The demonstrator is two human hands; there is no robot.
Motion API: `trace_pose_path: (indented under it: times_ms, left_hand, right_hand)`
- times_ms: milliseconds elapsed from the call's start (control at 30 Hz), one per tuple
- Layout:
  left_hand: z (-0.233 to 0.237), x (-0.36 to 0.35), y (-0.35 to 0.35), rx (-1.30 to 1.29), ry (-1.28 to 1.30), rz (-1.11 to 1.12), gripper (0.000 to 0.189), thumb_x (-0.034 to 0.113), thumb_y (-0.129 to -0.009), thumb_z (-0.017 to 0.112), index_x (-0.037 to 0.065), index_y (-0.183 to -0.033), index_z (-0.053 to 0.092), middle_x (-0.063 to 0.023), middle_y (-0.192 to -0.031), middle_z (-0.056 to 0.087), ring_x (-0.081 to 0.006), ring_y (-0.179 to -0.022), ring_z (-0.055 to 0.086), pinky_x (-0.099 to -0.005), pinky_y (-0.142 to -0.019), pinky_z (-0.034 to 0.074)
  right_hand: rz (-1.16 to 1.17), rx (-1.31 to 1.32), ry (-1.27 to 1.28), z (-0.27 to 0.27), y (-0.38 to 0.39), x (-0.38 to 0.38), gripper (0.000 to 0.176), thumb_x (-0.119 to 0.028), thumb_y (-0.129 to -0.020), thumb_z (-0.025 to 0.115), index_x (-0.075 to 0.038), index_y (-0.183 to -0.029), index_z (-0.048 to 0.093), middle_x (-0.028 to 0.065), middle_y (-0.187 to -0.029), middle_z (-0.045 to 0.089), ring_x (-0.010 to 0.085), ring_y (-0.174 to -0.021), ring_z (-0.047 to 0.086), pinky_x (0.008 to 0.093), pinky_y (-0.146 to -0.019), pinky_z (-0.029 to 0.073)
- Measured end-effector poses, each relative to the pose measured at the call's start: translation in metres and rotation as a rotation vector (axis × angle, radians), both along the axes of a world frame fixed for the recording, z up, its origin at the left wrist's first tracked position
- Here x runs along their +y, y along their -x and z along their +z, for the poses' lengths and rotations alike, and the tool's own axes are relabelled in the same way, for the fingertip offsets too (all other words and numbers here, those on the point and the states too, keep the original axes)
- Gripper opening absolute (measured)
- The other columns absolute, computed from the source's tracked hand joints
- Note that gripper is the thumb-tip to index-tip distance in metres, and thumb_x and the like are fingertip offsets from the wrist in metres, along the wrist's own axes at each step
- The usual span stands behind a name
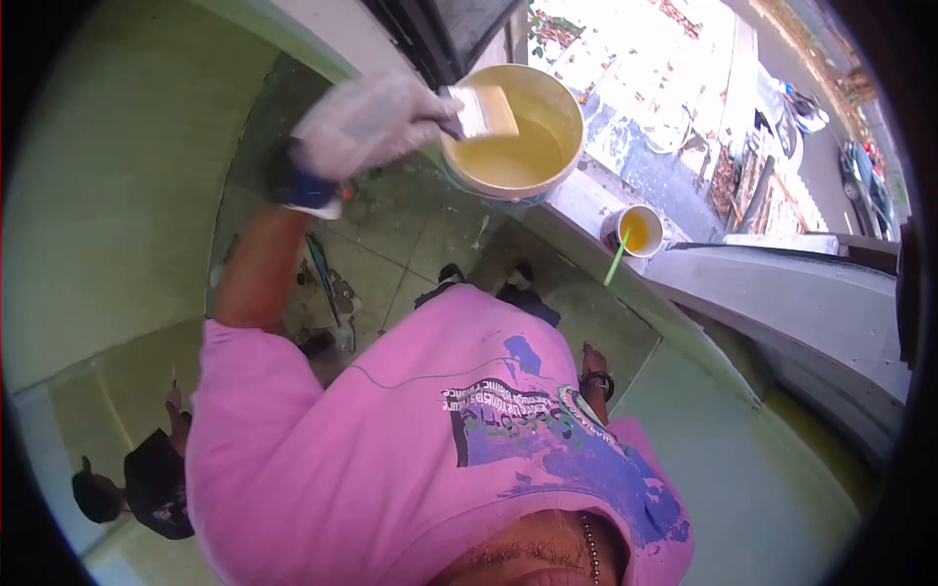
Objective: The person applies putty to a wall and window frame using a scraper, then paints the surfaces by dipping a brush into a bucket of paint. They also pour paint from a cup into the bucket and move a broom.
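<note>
My left hand [366, 122], in a pale glove with a dark cuff, grips a wide paintbrush [479, 111]. The brush's bristles are yellowish and sit over the opening of a bucket [572, 122], beside its near left rim. Inside the bucket is pale yellow paint [516, 156]. My right hand [592, 363] hangs low by my side, a dark bracelet at its wrist. It is small in view and partly behind my pink shirt [410, 420], so I cannot tell how its fingers are held.
A small cup [655, 232] of yellow liquid stands on the ledge [596, 200] with a green stick [616, 262] leaning out. Outside lie debris and a paved strip. A person in black [161, 483] is at lower left. Tools and scraps lie on the tiled floor [376, 259].
</note>
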State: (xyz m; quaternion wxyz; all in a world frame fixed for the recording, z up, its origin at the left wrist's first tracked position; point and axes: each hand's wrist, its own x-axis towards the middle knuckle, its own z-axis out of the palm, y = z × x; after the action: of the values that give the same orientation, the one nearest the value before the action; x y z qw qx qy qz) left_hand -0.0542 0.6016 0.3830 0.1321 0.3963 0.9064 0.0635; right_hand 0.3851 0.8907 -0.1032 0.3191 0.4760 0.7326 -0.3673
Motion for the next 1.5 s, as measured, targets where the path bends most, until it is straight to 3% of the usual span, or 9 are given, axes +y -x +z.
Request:
trace_pose_path:
  times_ms: [200, 267, 467, 700, 1033, 1233, 1267, 1333, 1500]
  left_hand:
    - [-0.074, -0.059, -0.049, -0.289, -0.752, 0.488, 0.039, 0.021, -0.086, 0.059, 0.01, -0.123, 0.056, -0.0167, -0.109, 0.063, -0.029, -0.1, 0.063, -0.0309, -0.084, 0.048]
    - [-0.085, -0.082, -0.063, -0.264, -0.885, 0.595, 0.043, 0.012, -0.088, 0.057, 0.011, -0.13, 0.051, 0.0042, -0.105, 0.065, -0.0062, -0.08, 0.054, -0.0224, -0.077, 0.045]
    - [-0.206, -0.185, -0.036, 0.068, -0.618, 0.689, 0.038, 0.02, -0.085, 0.057, 0.016, -0.122, 0.058, -0.0161, -0.105, 0.063, -0.0349, -0.091, 0.061, -0.0392, -0.079, 0.049]
    - [-0.301, -0.237, 0.067, 0.035, -0.416, 0.425, 0.026, 0.026, -0.082, 0.056, 0.02, -0.106, 0.065, -0.0152, -0.093, 0.065, -0.0358, -0.086, 0.061, -0.0436, -0.076, 0.048]
    - [-0.159, -0.241, 0.069, 0.249, -0.866, 0.382, 0.036, 0.02, -0.088, 0.056, 0.014, -0.124, 0.057, -0.0166, -0.1, 0.065, -0.0335, -0.088, 0.063, -0.0356, -0.075, 0.05]
    - [-0.389, -0.239, 0.09, -0.1, -0.316, 0.509, 0.028, 0.03, -0.09, 0.052, 0.021, -0.115, 0.06, -0.021, -0.094, 0.062, -0.0353, -0.083, 0.06, -0.0419, -0.068, 0.047]
    - [-0.384, -0.25, 0.075, -0.398, -0.913, 0.512, 0.03, 0.03, -0.091, 0.049, 0.012, -0.111, 0.062, -0.0181, -0.092, 0.065, -0.0342, -0.085, 0.062, -0.0436, -0.072, 0.047]
    - [-0.318, -0.244, 0.082, -0.208, -0.263, 0.553, 0.03, 0.021, -0.09, 0.051, 0.011, -0.115, 0.063, -0.0108, -0.1, 0.067, -0.022, -0.083, 0.063, -0.0329, -0.073, 0.048]
    - [-0.17, -0.239, 0.074, 0.198, -0.83, 0.396, 0.039, 0.027, -0.093, 0.051, 0.008, -0.127, 0.054, -0.0146, -0.12, 0.059, -0.0293, -0.107, 0.059, -0.0355, -0.091, 0.044]
  right_hand:
    - [0.111, 0.144, -0.028, 0.012, 0.027, 0.013, 0.061, -0.053, -0.083, 0.05, 0.005, -0.099, 0.065, 0.0272, -0.104, 0.062, 0.0425, -0.1, 0.058, 0.0465, -0.087, 0.042]
    - [0.203, 0.13, -0.058, 0.015, 0.034, 0.019, 0.06, -0.051, -0.083, 0.051, 0.004, -0.099, 0.065, 0.0273, -0.104, 0.062, 0.0417, -0.101, 0.058, 0.0462, -0.087, 0.042]
    - [0.119, 0.085, -0.272, 0.034, 0.051, 0.012, 0.063, -0.052, -0.08, 0.056, 0.006, -0.104, 0.063, 0.0281, -0.103, 0.062, 0.0408, -0.101, 0.059, 0.0452, -0.087, 0.044]
    - [0.034, 0.219, -0.265, 0.069, 0.029, -0.06, 0.062, -0.053, -0.081, 0.057, 0.007, -0.094, 0.064, 0.0268, -0.085, 0.064, 0.036, -0.078, 0.062, 0.0449, -0.073, 0.045]
    - [-0.033, -0.008, -0.225, 0.001, -0.091, -0.144, 0.06, -0.057, -0.081, 0.053, 0.001, -0.092, 0.067, 0.0263, -0.085, 0.064, 0.0392, -0.088, 0.062, 0.0472, -0.077, 0.044]
    - [0.093, 0.051, -0.245, 0.069, -0.093, -0.174, 0.053, -0.051, -0.084, 0.053, -0.001, -0.078, 0.066, 0.0251, -0.081, 0.063, 0.0407, -0.078, 0.061, 0.0482, -0.071, 0.045]
    - [0.363, 0.249, -0.398, 0.062, -0.111, -0.18, 0.051, -0.05, -0.084, 0.054, -0.002, -0.076, 0.066, 0.0232, -0.079, 0.063, 0.0402, -0.077, 0.061, 0.0484, -0.07, 0.046]
    - [-0.041, 0.069, -0.433, 0.103, -0.08, -0.2, 0.05, -0.05, -0.083, 0.053, -0.002, -0.086, 0.067, 0.0216, -0.089, 0.064, 0.0389, -0.087, 0.06, 0.0457, -0.079, 0.046]
    - [-0.119, -0.03, -0.491, 0.094, -0.034, -0.195, 0.028, -0.026, -0.082, 0.051, -0.006, -0.094, 0.066, 0.0214, -0.099, 0.063, 0.0387, -0.095, 0.06, 0.0459, -0.082, 0.047]
